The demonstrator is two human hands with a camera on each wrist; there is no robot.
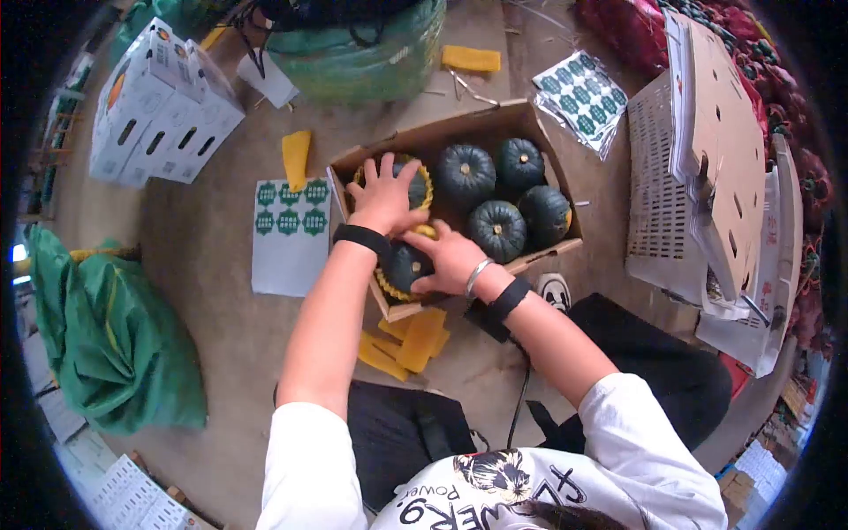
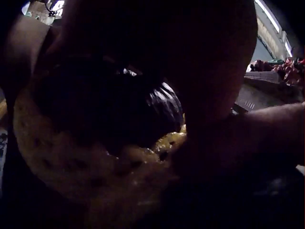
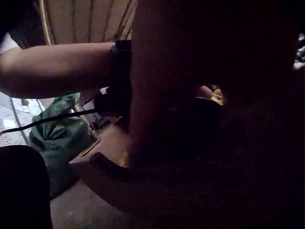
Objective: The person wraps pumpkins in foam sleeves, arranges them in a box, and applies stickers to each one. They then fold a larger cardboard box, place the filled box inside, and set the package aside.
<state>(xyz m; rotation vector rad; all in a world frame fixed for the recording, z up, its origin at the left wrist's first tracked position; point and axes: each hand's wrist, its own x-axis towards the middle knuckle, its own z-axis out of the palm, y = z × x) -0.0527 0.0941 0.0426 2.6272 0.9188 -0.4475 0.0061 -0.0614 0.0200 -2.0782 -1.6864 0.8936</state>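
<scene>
In the cardboard box (image 1: 530, 119) on the floor, two hands are setting dark green squashes into place. The left hand (image 1: 386, 196) lies on top of a squash in a yellow foam net (image 1: 419, 187) at the back left corner of the box. Its fingers are spread wide and pretty straight, pressing down, not curled around it. The right hand (image 1: 450, 259) is on a second netted squash (image 1: 403, 267) at the front left corner. Its fingers bend over the top of that squash and hold it.

Four bare squashes (image 1: 496, 196) already sit close together in the right part of the box. They have no net.

To do this well, I think the right hand should push its squash down slowly until it sits flat. The yellow net should stay all around it and not bunch up. The left hand should keep its squash from rolling. The two netted ones should sit side by side, snug against the box wall.

Spare yellow nets (image 1: 408, 343) lie on the floor just in front of the box. A sticker sheet (image 1: 290, 234) lies to the left of it.
</scene>
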